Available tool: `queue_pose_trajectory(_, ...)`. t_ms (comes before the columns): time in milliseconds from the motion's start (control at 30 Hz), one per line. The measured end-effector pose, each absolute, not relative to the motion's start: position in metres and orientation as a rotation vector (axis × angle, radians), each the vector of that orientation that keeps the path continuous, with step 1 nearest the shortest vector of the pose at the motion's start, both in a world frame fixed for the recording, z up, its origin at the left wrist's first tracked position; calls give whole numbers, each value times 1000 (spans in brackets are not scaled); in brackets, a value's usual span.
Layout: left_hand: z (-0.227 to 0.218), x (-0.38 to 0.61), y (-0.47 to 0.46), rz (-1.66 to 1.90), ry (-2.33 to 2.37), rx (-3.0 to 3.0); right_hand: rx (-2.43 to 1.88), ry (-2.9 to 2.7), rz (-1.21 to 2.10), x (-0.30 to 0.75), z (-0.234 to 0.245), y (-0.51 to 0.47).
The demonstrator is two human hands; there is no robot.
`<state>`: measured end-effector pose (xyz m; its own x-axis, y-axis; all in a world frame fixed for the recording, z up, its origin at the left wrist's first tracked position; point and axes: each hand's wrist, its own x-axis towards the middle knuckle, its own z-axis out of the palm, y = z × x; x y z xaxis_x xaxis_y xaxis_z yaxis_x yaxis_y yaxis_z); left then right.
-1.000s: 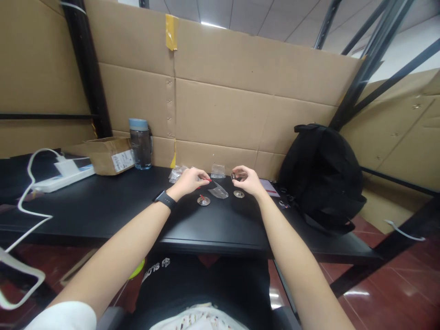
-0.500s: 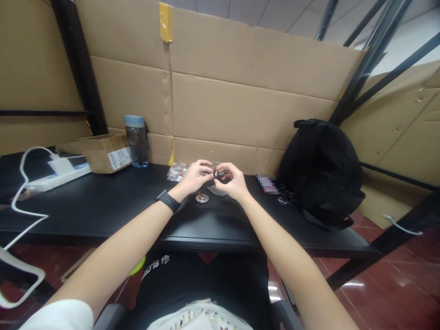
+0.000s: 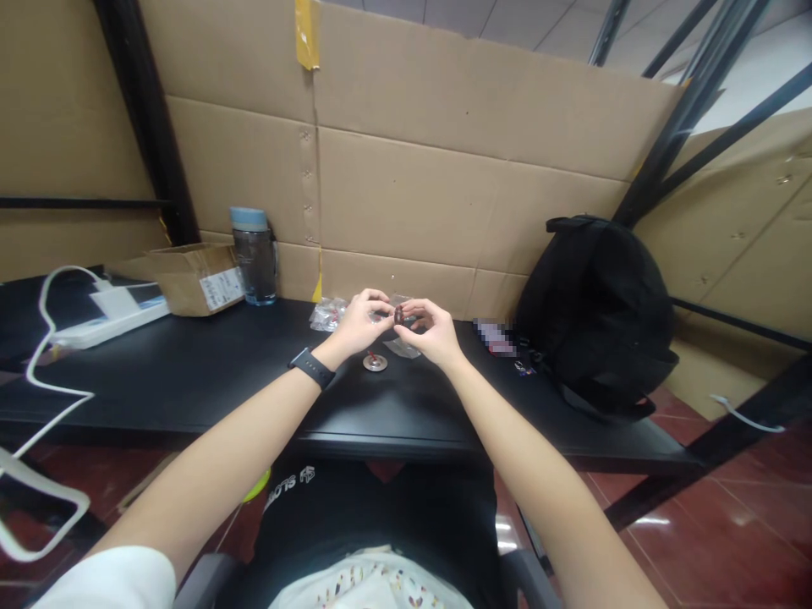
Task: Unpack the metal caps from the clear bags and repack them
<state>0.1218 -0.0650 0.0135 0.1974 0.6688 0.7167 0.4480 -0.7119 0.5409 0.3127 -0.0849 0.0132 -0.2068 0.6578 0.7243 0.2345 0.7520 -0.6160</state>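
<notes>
Between my two hands, above the black desk, is a small dark brown round knob (image 3: 398,316). My left hand (image 3: 366,323) pinches it from the left with thumb and fingertips. From the other side, the curved fingers and thumb of my right hand (image 3: 432,331) close on it. Below my left hand a small round metal disc (image 3: 375,362) with a red bit on top lies on the desk. A clear plastic bag (image 3: 403,348) lies just behind and under my hands. More crumpled clear bags (image 3: 326,315) sit behind my left wrist.
On the left are a white power strip (image 3: 114,328) with a cable, an open cardboard box (image 3: 190,283) and a blue-lidded bottle (image 3: 254,258). A black backpack (image 3: 596,321) stands at the right beside a blurred-out item (image 3: 496,337) and small keys (image 3: 524,367). Cardboard (image 3: 419,194) walls the back.
The knob has turned between my fingers and now appears narrower, more edge-on. My hands stay in nearly the same place; the view has shifted slightly.
</notes>
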Motion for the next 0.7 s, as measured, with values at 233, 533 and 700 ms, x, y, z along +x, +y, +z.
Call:
queue_pose_trajectory(233,13,122,-69,1635,1119,2380,-660,-1643,799,315,10,-76)
queue_pose_trajectory(533,15,130,-80,1629,1182,2415,-749,-1606,848,319,7,-70)
queue_pose_trajectory(700,12,133,-78,1662,1209,2361,-806,-1639,855,324,4,-63)
